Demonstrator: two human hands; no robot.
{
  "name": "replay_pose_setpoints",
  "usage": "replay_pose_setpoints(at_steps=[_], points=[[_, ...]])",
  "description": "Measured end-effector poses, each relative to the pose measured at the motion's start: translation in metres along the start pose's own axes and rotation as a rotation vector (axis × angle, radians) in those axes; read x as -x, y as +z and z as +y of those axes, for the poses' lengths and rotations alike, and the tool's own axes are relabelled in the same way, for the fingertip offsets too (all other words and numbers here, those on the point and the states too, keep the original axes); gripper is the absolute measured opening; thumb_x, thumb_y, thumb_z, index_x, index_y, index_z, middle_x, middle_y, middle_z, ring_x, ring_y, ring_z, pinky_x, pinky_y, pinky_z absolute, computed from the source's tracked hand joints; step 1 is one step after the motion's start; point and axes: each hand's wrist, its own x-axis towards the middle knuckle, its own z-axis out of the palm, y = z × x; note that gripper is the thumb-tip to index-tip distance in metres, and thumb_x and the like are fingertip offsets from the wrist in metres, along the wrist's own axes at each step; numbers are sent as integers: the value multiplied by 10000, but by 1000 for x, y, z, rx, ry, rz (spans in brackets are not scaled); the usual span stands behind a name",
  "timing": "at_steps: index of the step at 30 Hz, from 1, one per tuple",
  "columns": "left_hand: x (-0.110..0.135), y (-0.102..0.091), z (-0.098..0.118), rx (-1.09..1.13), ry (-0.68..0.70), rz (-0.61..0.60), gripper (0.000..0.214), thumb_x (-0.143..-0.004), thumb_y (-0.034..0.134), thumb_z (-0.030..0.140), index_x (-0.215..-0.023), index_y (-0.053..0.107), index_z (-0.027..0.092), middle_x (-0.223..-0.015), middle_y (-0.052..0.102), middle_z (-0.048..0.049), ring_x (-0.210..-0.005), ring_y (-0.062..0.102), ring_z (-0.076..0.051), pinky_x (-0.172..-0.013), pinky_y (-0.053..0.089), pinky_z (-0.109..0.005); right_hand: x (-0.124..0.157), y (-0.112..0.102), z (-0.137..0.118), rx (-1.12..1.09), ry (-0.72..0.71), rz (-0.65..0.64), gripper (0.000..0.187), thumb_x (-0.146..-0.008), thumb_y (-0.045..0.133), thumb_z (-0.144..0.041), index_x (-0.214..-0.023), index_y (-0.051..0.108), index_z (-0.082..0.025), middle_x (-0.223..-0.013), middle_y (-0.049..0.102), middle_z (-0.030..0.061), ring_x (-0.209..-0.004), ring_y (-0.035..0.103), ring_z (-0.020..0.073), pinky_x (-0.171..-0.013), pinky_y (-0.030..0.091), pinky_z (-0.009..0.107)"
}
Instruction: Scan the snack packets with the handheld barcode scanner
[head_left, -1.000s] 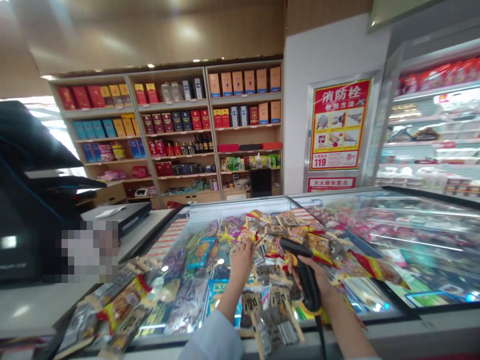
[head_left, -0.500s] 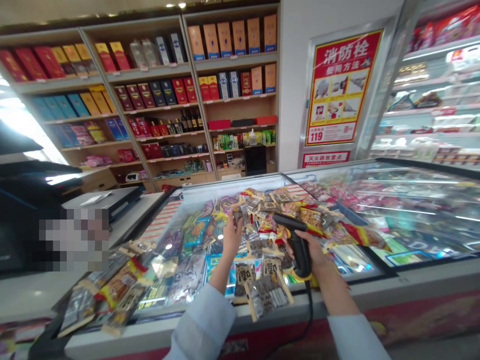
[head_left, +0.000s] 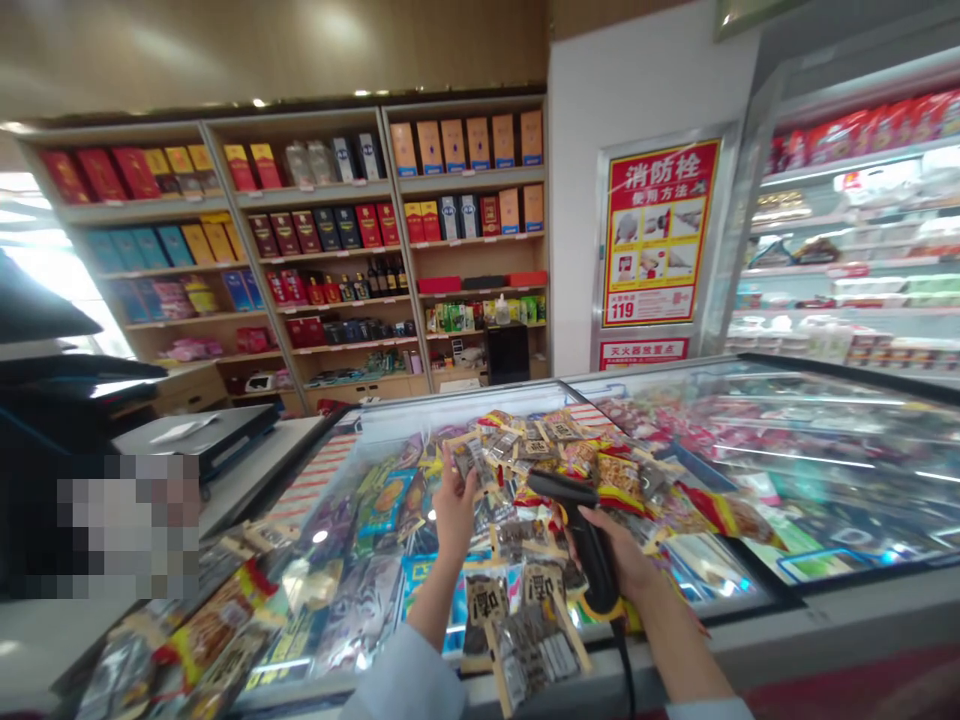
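My left hand (head_left: 454, 508) is raised over the glass-topped freezer (head_left: 525, 400) and pinches a small clear snack packet (head_left: 469, 462) upright above a heap of packets (head_left: 555, 450). My right hand (head_left: 621, 560) grips a black handheld barcode scanner (head_left: 581, 530) by its handle, its head level and turned left toward the packet, its cable hanging down over the freezer's front edge. More packets (head_left: 517, 620) with dark labels lie on the glass right in front of me.
Another pile of packets (head_left: 210, 620) lies on the freezer's left end. A black till unit (head_left: 52, 400) and counter stand at the left. Shelves of boxed goods (head_left: 337, 230) line the far wall; a red notice (head_left: 651, 240) and a chiller (head_left: 847, 250) stand at the right.
My left hand has lifted a small packet out of the heap and drawn it up and toward me. The scanner in my right hand has stayed level beside it.
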Motion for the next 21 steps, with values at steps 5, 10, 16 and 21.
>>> replay_pose_setpoints(at_steps=[5,10,16,21], points=[[2,-3,8,-69,49,50,685,-860,441,426,-1433,177,158,-517,308,97,-477,307,-80,-521,289,-172,0,1,0,77,-56,-12,321,-710,649,-451,-698,642,-131,-491,608,23,-365,519,92,-355,406,169],[3,-3,7,-76,52,74,657,-855,439,427,-1421,227,171,-532,299,92,-493,291,-80,-527,281,-165,3,3,-3,99,-96,-29,350,-667,676,-482,-691,650,-134,-505,617,28,-354,503,85,-336,390,168],[2,-4,8,-74,71,82,650,-850,445,418,-1416,244,169,-537,333,86,-498,321,-76,-523,306,-156,7,4,-5,81,-112,-26,334,-647,706,-433,-807,672,-142,-585,654,42,-398,529,102,-354,404,183],[3,-6,12,-74,68,69,659,-848,451,423,-1419,235,175,-553,376,80,-511,341,-76,-551,331,-154,10,6,-8,73,-117,-51,312,-651,697,-399,-819,677,-136,-595,653,51,-424,536,116,-375,423,201]])
